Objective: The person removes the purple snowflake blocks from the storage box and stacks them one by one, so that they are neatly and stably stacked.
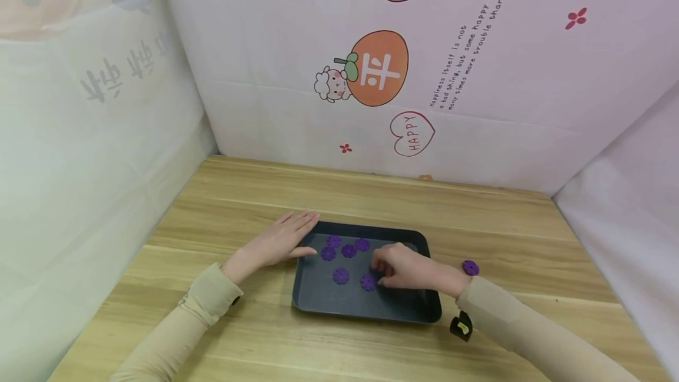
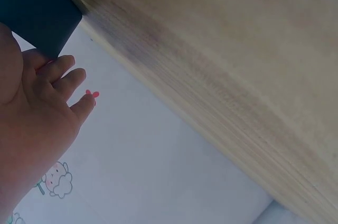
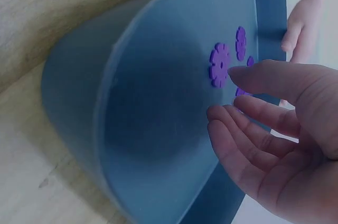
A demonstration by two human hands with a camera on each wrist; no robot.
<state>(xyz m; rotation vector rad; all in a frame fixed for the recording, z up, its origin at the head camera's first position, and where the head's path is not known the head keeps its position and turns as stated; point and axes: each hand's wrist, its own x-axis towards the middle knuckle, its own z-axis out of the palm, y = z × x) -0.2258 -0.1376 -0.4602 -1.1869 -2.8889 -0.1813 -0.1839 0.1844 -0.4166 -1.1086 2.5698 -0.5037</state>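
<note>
A dark blue-grey rectangular tray (image 1: 366,309) lies on the wooden table with several purple notched discs in it. My left hand (image 1: 278,241) rests at the tray's left rim, fingers extended along it and thumb reaching over the inside. Over the right half of the tray is my right hand (image 1: 407,267), its fingers loosely bent. In the right wrist view a gap shows between thumb and fingers, with nothing held. The thumb tip overlaps the edge of the nearest purple disc (image 3: 219,65). Another disc (image 1: 341,276) lies to the left of that one.
One purple disc (image 1: 470,267) lies on the table (image 1: 254,335) outside the tray, beside my right forearm. A small black object (image 1: 461,328) with a yellow-green patch is by the right cuff. A printed white cloth (image 1: 276,117) stands behind the table; pale cloths flank both sides.
</note>
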